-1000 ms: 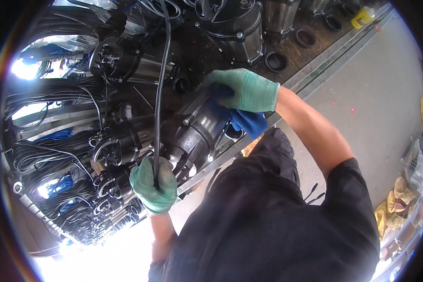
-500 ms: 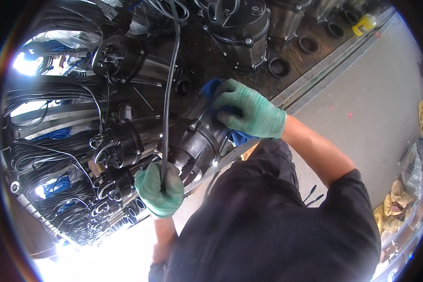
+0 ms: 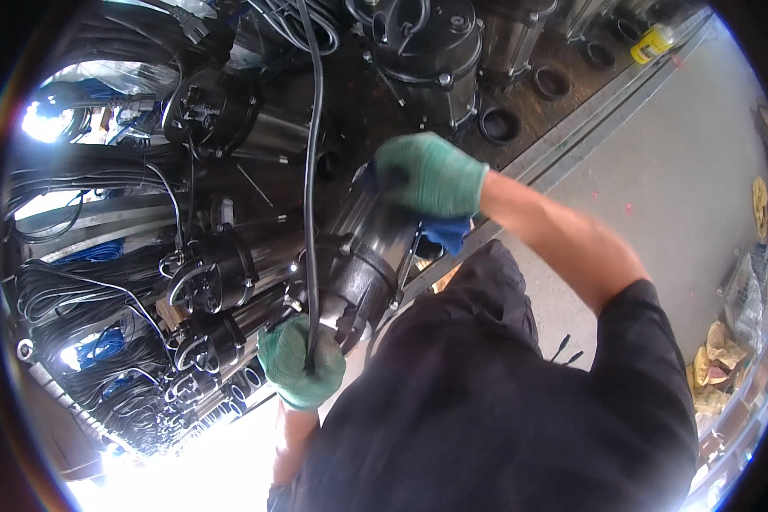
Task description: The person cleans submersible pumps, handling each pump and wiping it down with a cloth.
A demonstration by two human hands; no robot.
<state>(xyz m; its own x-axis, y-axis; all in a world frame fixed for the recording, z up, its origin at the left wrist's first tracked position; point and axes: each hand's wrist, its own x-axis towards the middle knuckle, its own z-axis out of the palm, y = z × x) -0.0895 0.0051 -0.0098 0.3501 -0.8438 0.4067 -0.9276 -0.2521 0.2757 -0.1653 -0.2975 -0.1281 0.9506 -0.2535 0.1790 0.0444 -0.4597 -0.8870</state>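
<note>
A submersible pump [image 3: 358, 277] with a black cast head and a shiny steel barrel lies tilted in front of me. My left hand [image 3: 300, 363], in a green glove, is closed at the pump's head end around a thick black cable [image 3: 313, 154]; whether it also grips the pump's handle is hidden. My gloved right hand [image 3: 435, 175] presses a blue cloth [image 3: 448, 235] onto the steel barrel. Its fingers are curled over the barrel and slightly blurred, and part of the cloth hangs below the palm.
Upright pumps [image 3: 427, 51] and black rings [image 3: 499, 125] stand along the dark bench at the far side. To the left lie more pumps [image 3: 213, 277] with coiled cables [image 3: 77, 282]. A yellow-labelled bottle [image 3: 653, 43] sits near the metal bench edge [image 3: 563, 162].
My right hand has moved slightly up and left along the barrel with the cloth. The left hand and the cable's lower end have shifted a little right and down.
</note>
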